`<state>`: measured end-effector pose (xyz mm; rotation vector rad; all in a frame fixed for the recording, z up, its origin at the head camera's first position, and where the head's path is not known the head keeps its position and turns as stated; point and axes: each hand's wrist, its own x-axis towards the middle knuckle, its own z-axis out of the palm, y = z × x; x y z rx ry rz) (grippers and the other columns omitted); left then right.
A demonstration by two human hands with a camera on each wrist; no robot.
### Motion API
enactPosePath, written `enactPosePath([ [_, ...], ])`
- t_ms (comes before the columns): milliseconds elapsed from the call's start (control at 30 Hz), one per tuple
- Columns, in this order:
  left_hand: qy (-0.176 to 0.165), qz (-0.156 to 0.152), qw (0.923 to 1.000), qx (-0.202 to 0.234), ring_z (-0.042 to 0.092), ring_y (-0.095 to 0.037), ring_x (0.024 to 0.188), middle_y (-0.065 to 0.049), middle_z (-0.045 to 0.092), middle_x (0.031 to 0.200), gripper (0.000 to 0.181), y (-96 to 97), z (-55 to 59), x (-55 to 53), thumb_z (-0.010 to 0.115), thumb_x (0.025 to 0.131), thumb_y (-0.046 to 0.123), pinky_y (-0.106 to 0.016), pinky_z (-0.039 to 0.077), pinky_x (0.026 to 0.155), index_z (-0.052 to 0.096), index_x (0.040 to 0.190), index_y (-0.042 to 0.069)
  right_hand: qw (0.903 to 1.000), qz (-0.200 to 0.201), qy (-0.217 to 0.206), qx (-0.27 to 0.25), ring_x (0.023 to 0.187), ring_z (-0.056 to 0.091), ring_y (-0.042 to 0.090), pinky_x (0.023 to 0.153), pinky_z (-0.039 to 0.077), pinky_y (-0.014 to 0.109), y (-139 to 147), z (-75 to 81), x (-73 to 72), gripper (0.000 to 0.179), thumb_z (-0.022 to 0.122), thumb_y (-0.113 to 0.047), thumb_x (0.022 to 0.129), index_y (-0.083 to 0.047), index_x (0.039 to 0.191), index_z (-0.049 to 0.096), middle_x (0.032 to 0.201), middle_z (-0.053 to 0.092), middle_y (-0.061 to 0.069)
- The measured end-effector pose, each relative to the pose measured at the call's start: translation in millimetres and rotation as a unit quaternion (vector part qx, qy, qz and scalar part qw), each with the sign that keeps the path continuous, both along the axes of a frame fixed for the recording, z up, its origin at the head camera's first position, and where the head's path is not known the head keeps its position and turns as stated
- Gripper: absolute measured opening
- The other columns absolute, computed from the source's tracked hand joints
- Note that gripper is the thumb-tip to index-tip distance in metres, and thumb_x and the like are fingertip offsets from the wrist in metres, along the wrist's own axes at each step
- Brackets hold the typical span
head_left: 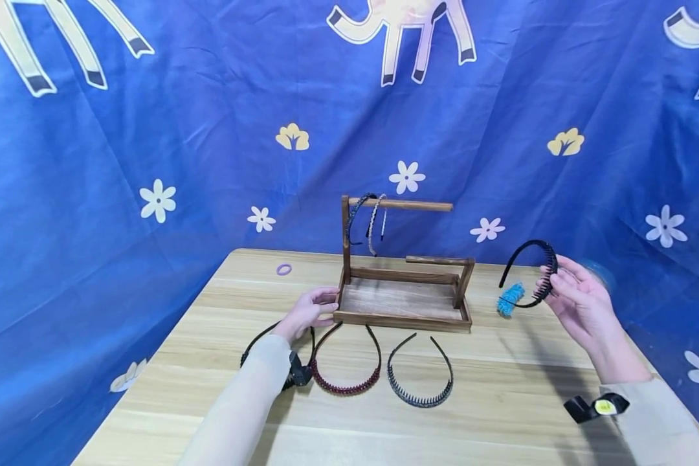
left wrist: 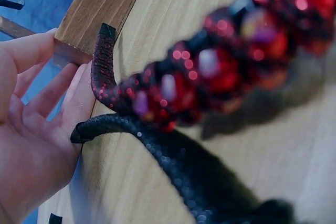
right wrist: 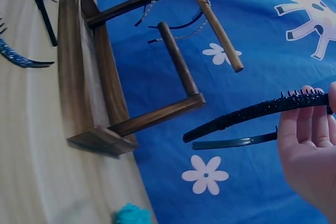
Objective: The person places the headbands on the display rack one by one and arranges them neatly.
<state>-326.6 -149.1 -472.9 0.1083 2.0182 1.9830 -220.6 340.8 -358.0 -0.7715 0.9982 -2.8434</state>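
A wooden headband stand (head_left: 404, 320) with a tray base and two bars stands on the table. My left hand (head_left: 305, 312) holds it at its left end, fingers against the end wall and corner. At the right, my right hand (head_left: 579, 298) pinches a black toothed headband (head_left: 544, 246) in the air, its two ends pointing left toward the stand. On the upper bar hang a dark blue headband (head_left: 358, 210) and a braided light one (head_left: 375, 223). A dark red beaded headband (left wrist: 210, 72) and a black one (left wrist: 173, 156) show close to my left hand in the left wrist view.
In front of the stand lies a grey-blue toothed headband (head_left: 422, 400). A blue fuzzy bundle (head_left: 509, 299) sits on the table (head_left: 501, 414) below the lifted headband. A purple ring (head_left: 283, 269) lies at the back left. A blue patterned cloth (head_left: 210, 162) hangs behind.
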Motion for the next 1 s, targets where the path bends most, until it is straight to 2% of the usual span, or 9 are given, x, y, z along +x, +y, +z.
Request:
enactPosePath([
  [167,0.004,-0.001,1.0,-0.003,0.047,-0.035,0.117,-0.019,0.042,0.137,0.047,0.2,-0.7,1.0,0.058,0.089,0.001,-0.043,0.054,0.083,0.047,0.134,0.008,0.9987,-0.042,-0.021,0.019,0.093,0.063,0.03,0.077,0.056,0.037,-5.5,15.7,-12.9,0.038,0.03,0.019,0.092,0.003,0.12,0.051,0.105,0.063,0.022],
  [300,0.004,-0.004,1.0,-0.001,0.047,-0.036,0.118,-0.019,0.041,0.137,0.048,0.8,0.2,1.8,0.06,0.089,0.003,-0.043,0.054,0.083,0.046,0.135,0.007,0.9977,-0.057,-0.028,0.022,0.092,0.064,0.029,0.076,0.056,0.037,-10.0,26.2,-26.4,0.037,0.034,0.019,0.091,0.002,0.119,0.051,0.103,0.064,0.021],
  [433,0.001,-0.005,1.0,0.0,0.044,-0.037,0.121,-0.02,0.039,0.139,0.048,-0.6,0.8,2.2,0.058,0.09,0.003,-0.043,0.053,0.085,0.044,0.136,0.006,0.9964,-0.068,-0.039,0.034,0.09,0.064,0.028,0.074,0.057,0.037,-15.5,33.0,-39.9,0.036,0.039,0.018,0.09,0.0,0.119,0.052,0.103,0.065,0.02],
  [633,0.003,-0.011,0.9999,0.003,0.04,-0.039,0.123,-0.022,0.035,0.141,0.049,-1.9,2.0,2.8,0.056,0.091,0.003,-0.046,0.052,0.087,0.041,0.138,0.004,0.9913,-0.107,-0.058,0.05,0.085,0.065,0.027,0.074,0.057,0.035,-25.5,42.7,-58.3,0.036,0.047,0.015,0.088,-0.002,0.12,0.051,0.101,0.065,0.018],
  [1000,0.002,0.001,1.0,0.006,0.046,-0.036,0.118,-0.02,0.041,0.137,0.048,0.4,2.2,3.3,0.059,0.089,0.002,-0.044,0.053,0.084,0.045,0.135,0.005,0.9892,-0.104,-0.075,0.072,0.086,0.066,0.025,0.073,0.056,0.034,-53.9,54.9,-89.4,0.037,0.055,0.014,0.085,-0.003,0.118,0.052,0.099,0.066,0.016],
])
